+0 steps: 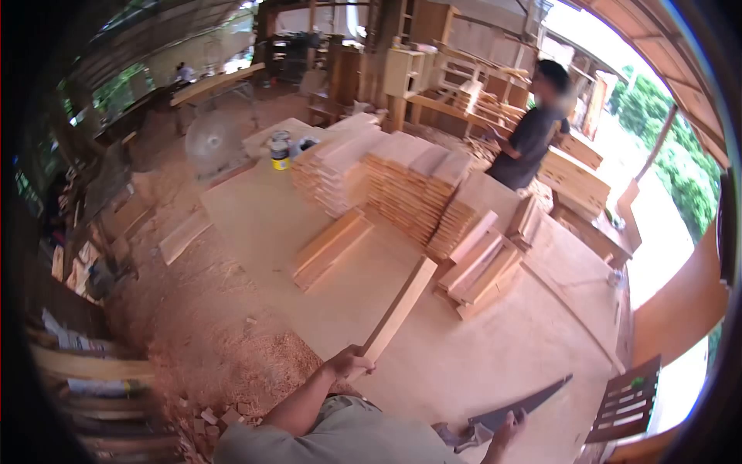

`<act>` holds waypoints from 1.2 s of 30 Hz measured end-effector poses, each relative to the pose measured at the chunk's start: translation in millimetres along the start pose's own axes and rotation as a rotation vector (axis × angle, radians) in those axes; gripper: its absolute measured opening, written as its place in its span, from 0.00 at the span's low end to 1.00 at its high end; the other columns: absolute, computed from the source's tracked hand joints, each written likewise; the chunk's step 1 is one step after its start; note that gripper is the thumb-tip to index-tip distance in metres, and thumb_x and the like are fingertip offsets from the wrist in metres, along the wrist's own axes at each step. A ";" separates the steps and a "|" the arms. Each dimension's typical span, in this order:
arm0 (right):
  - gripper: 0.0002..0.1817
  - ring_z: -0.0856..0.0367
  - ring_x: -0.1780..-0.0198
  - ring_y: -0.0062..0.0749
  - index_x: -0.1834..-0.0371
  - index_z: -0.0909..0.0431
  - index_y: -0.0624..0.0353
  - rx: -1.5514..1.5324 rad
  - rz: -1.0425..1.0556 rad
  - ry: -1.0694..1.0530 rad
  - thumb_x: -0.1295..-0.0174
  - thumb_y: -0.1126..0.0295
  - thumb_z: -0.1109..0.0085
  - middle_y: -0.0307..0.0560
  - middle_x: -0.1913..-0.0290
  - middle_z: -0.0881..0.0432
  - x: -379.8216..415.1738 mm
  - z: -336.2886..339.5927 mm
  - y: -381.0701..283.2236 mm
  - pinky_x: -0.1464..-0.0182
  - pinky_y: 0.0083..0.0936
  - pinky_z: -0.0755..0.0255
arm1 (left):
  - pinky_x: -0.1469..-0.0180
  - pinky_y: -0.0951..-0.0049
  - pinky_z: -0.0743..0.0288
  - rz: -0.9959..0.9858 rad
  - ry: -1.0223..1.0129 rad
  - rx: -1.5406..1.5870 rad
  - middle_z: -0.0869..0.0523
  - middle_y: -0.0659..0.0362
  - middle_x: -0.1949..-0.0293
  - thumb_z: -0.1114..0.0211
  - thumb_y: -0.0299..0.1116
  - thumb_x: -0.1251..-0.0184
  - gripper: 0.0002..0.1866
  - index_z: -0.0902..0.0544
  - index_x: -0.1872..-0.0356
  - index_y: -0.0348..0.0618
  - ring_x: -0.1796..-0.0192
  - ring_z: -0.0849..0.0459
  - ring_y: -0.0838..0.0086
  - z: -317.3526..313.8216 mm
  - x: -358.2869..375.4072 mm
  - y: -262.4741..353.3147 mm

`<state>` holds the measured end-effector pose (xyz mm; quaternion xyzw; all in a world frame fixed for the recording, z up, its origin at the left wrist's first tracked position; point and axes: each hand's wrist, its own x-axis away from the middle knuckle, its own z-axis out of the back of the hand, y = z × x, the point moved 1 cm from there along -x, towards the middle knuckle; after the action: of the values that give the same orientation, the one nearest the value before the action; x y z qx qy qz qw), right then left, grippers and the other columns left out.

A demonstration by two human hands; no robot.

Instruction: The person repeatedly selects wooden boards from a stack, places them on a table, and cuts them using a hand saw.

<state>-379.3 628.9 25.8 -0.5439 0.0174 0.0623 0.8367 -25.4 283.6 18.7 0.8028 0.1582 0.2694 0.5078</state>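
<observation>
My left hand [349, 362] is wrapped round the near end of a long, narrow wooden board [400, 307], which slants up and away over the worktable [386, 371]. At the lower right, a handsaw [522, 404] lies on the table, its dark blade pointing right and its handle towards me. My right hand [506, 435] is just beside the saw handle, fingers loosely apart and not around it. Ahead of the held board are a pair of boards [332, 247] and another small group of boards [481, 271] on the table.
Tall stacks of planks [410, 185] stand across the table, with paint cans [280, 151] behind. A co-worker [533, 131] stands beyond the stacks. Sawdust and shavings [255, 363] cover the floor at left. A slatted wooden piece [627, 404] is at lower right.
</observation>
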 end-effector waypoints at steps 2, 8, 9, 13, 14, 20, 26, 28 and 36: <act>0.10 0.19 0.60 0.32 0.61 0.20 0.67 -0.340 -0.102 -0.327 0.35 0.69 0.38 0.46 0.63 0.17 33.0 -9.9 -118.2 0.49 0.28 0.25 | 0.60 0.68 0.21 0.118 -0.061 0.129 0.15 0.54 0.70 0.35 0.43 0.34 0.16 0.17 0.62 0.38 0.66 0.15 0.69 -24.0 0.9 19.1; 0.18 0.22 0.58 0.37 0.42 0.21 0.70 -1.293 0.432 -1.485 0.36 0.79 0.45 0.57 0.53 0.22 120.6 -17.8 -340.0 0.52 0.30 0.28 | 0.72 0.65 0.19 0.262 -0.285 0.379 0.18 0.49 0.76 0.64 0.74 0.28 0.43 0.19 0.57 0.39 0.76 0.17 0.63 -58.8 -22.9 47.7; 0.18 0.24 0.56 0.39 0.45 0.20 0.66 -1.444 0.565 -1.537 0.37 0.82 0.51 0.56 0.54 0.25 129.4 -25.1 -366.5 0.51 0.30 0.30 | 0.74 0.64 0.19 0.287 -0.292 0.387 0.18 0.48 0.77 0.68 0.74 0.28 0.45 0.19 0.56 0.39 0.78 0.17 0.62 -61.2 -23.7 45.1; 0.14 0.25 0.55 0.42 0.52 0.18 0.59 -1.519 0.719 -1.640 0.35 0.79 0.53 0.53 0.59 0.28 141.5 -27.6 -380.0 0.54 0.31 0.32 | 0.73 0.64 0.19 0.314 -0.402 0.407 0.17 0.47 0.76 0.69 0.74 0.28 0.46 0.19 0.54 0.37 0.77 0.16 0.61 -57.1 -33.9 32.2; 0.13 0.25 0.57 0.42 0.55 0.17 0.58 -1.546 0.737 -1.608 0.34 0.78 0.53 0.51 0.61 0.29 143.2 -27.9 -379.9 0.56 0.31 0.33 | 0.72 0.64 0.19 0.321 -0.387 0.328 0.17 0.47 0.76 0.68 0.74 0.28 0.46 0.19 0.56 0.36 0.76 0.16 0.62 -54.2 -34.4 30.1; 0.18 0.20 0.56 0.34 0.43 0.22 0.68 -0.282 0.213 -0.778 0.37 0.78 0.43 0.53 0.54 0.19 96.5 -43.0 -244.6 0.52 0.26 0.26 | 0.67 0.68 0.21 0.308 -0.102 -0.620 0.16 0.54 0.76 0.31 0.59 0.37 0.30 0.16 0.67 0.34 0.71 0.14 0.69 -31.5 -49.9 24.8; 0.41 0.29 0.38 0.65 0.29 0.38 0.71 0.470 -0.115 -0.026 0.47 0.66 0.35 0.72 0.39 0.30 125.8 8.3 -52.8 0.33 0.48 0.35 | 0.62 0.64 0.21 0.134 -0.177 -1.319 0.13 0.51 0.74 0.23 0.52 0.53 0.24 0.12 0.70 0.38 0.70 0.14 0.64 -18.7 -65.5 41.1; 0.45 0.31 0.35 0.66 0.29 0.39 0.74 0.469 -0.332 0.011 0.49 0.64 0.30 0.74 0.36 0.32 131.6 17.1 -19.4 0.31 0.48 0.37 | 0.52 0.60 0.20 0.306 -0.428 -1.292 0.11 0.43 0.62 0.26 0.56 0.52 0.30 0.12 0.61 0.37 0.56 0.13 0.54 -23.4 -72.0 53.3; 0.48 0.27 0.35 0.60 0.34 0.38 0.79 0.359 -0.433 -0.127 0.54 0.61 0.22 0.72 0.40 0.25 124.4 -9.1 13.9 0.29 0.42 0.37 | 0.40 0.57 0.24 -0.126 0.038 -1.409 0.16 0.47 0.48 0.36 0.45 0.41 0.21 0.15 0.55 0.38 0.45 0.18 0.53 -34.0 -116.5 18.2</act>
<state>-257.3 636.8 -2.6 -0.3729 -0.1410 -0.0880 0.9129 -139.6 239.0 15.0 0.2674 0.0013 0.2916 0.9184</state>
